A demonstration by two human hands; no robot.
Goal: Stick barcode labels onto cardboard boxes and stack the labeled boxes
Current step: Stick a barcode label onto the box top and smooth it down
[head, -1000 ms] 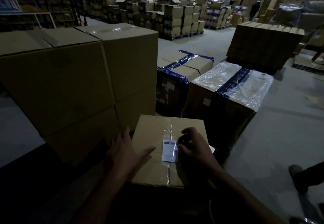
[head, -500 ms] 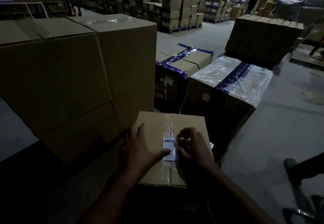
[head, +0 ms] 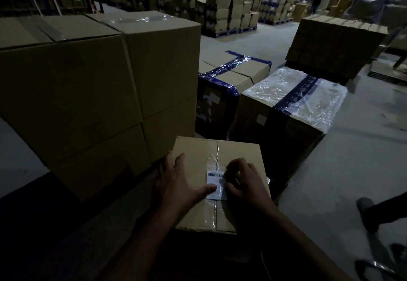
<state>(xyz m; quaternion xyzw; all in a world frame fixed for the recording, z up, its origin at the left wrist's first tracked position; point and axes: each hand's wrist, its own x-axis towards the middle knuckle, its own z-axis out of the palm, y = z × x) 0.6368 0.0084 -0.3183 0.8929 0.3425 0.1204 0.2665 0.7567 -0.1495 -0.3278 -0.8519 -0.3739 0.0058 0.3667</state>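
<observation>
My left hand lies spread on the small cardboard box in front of me, fingers straight, thumb tip pressing the lower left part of the barcode label. My right hand has its fingers curled down onto the label's right edge, pinching or rubbing it against the lid; that grip is narrow, closed on the label. The label sits over the taped centre seam, its long axis running along the seam, away from me, with the barcode stripe at the far end. The bars show, but the print is too small to read (the light is poor).

The box stands just beside the tall stacked boxes on my left, and in front of a box bound in blue tape and a plastic-wrapped box.

Compared with half a second ago, my left thumb has slid further onto the label and my right fingers sit a little lower on its edge; the box has not shifted.
</observation>
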